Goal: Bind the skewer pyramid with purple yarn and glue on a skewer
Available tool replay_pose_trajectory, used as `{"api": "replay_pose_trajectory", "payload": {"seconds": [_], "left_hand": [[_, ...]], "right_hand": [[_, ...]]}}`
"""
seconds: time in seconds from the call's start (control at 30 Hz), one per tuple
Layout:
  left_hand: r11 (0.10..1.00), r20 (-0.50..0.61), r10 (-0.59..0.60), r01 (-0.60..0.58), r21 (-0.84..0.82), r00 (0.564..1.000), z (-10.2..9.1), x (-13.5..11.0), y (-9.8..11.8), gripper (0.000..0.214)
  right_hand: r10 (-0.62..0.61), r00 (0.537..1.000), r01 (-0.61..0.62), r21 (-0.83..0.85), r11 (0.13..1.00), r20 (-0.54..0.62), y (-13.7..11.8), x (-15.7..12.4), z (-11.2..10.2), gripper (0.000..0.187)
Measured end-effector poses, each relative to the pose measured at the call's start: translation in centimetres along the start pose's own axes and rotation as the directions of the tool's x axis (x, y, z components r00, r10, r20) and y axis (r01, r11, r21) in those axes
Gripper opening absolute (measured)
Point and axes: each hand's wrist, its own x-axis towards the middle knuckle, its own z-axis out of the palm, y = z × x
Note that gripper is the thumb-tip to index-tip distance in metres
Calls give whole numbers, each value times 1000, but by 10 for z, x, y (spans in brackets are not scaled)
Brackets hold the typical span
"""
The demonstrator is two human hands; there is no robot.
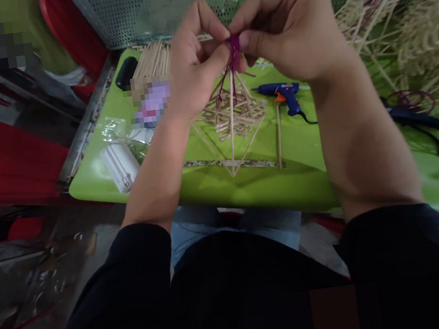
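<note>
Both hands meet at the top of a pyramid-like frame of thin wooden sticks (231, 117), which stands on the green table (206, 188). Purple string (234, 49) is wound around the point where the sticks come together. My left hand (201, 59) pinches the string from the left, thumb and forefinger closed. From the other side my right hand (283, 32) pinches it too, its thumb pressed against the windings. Loose string ends hang below the hands. Lower in the frame, stacked crossed sticks form a lattice body.
A blue glue gun (280, 91) with a cord lies right of the frame, near a single stick (279, 137). Left are a stick bundle (151, 60), a white pouch (120, 165) and a black object (126, 73). More stick structures (424, 35) stand at right, beside coiled purple string (413, 101).
</note>
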Motion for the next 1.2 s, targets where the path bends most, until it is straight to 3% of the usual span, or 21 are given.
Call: {"api": "replay_pose_trajectory", "payload": {"seconds": [0.1,0.2,0.3,0.37,0.5,0.57,0.67,0.8,0.93,1.1,1.2], "left_hand": [[1000,28,-2,1,13,1000,-4,-5,5,37],[998,49,-1,-2,64,999,-29,8,-7,32],[994,60,31,-37,102,998,-51,26,-22,21],[991,13,58,-59,116,998,-57,33,-26,26],[988,91,113,-122,96,989,-59,33,-29,37],[987,126,105,-118,104,987,-60,33,-34,48],[993,127,62,-74,95,990,-62,35,-43,45],[996,59,55,-59,68,997,-58,36,-39,43],[987,-81,-118,126,98,990,-39,29,-10,46],[974,99,-223,217,68,970,-1,13,28,40],[968,242,-240,213,131,940,1,9,35,41]], "right_hand": [[-1,1000,2,-55,998,6,-1,-1,-5,25],[-9,999,13,-128,992,31,-5,-4,-8,27],[-3,1000,4,-132,991,4,-9,-8,-1,13],[52,998,-54,-65,996,-31,-9,-7,9,10],[212,966,-186,177,967,-145,8,3,32,25],[286,947,-256,198,946,-144,18,8,36,34],[369,925,-347,195,917,-87,22,11,29,40],[267,963,-269,236,934,41,8,4,10,24],[140,986,-155,196,968,88,1,-2,1,34],[74,997,-71,82,994,-34,-3,-3,6,53],[69,993,-72,-34,997,-94,-14,-5,8,45]]}}
